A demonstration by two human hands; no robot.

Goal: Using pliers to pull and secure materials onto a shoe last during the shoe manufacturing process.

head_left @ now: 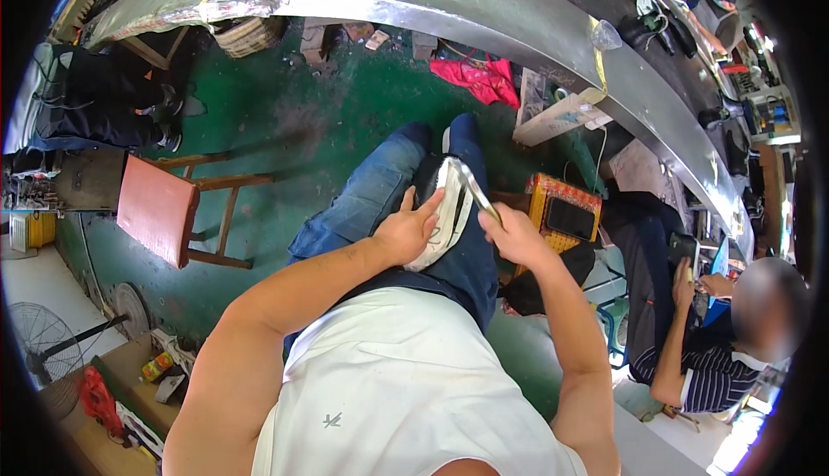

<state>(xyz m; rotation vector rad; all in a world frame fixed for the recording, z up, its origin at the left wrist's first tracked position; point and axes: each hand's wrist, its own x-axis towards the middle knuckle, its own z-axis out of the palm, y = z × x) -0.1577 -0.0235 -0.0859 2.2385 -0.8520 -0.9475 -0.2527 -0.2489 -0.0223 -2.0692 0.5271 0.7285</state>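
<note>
A shoe point(440, 236) with a whitish underside and dark edges lies bottom up across my thighs, its toe pointing away from me. My left hand point(409, 230) holds it from the left side, fingers reaching along its edge and onto the underside. A long, shiny metal hand tool point(474, 187), which looks like pincers, is gripped by my right hand point(509, 232). The tool's far end meets the shoe near the toe. My right fingers are wrapped round the lower end of its handle. The tool's exact jaw shape is too small to make out.
To the right, a dark phone point(572, 218) lies on a yellow woven stool point(537, 236). A reddish-topped wooden stool point(155, 210) stands left. The long metal bench point(518, 40) curves across the far side. A co-worker point(704, 364) sits at the right; a fan point(43, 346) stands lower left.
</note>
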